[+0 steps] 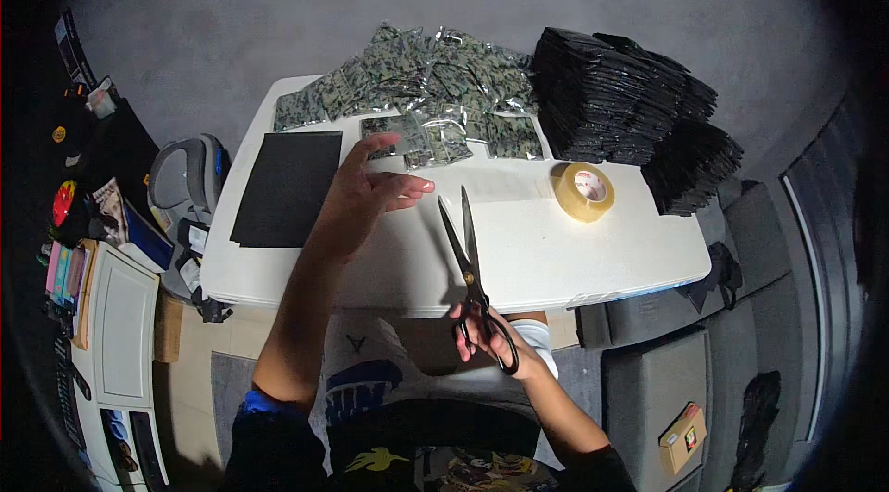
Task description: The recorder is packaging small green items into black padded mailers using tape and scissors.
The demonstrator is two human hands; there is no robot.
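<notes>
L hand (363, 188) hangs over the table's middle-left, fingers spread and thumb apart from them, nothing in its grasp; fingertips sit nr the front row of camo pkts (398, 75), but can't tell for sure if they touch any. R hand (525, 358) is curled round the black handles of the scissors (470, 278), fingers through the loops, down by the table's near edge. Blades point away from the body, tips over the white table (519, 261), parted in a narrow V (w/ nothing visible btwn them).

Camo pkts, in shiny clear wrap, are heaped along the far edge, a few lying loose nearer the hands. Black sheets (287, 186) lie flat on the table's left, just beside the L forearm. Tape roll (585, 205), yellowish & clear, is right of the scissors' tips, well apart from them. Behind it, far right, there's a tall stack of black plastic bags (611, 89), w/ a smaller black stack (694, 163) up against it.

Around the table: grey chair (181, 182) & white cabinet (120, 325) on the left; grey sofa (653, 381) on the right, w/ a small tan box (681, 444) on it.
</notes>
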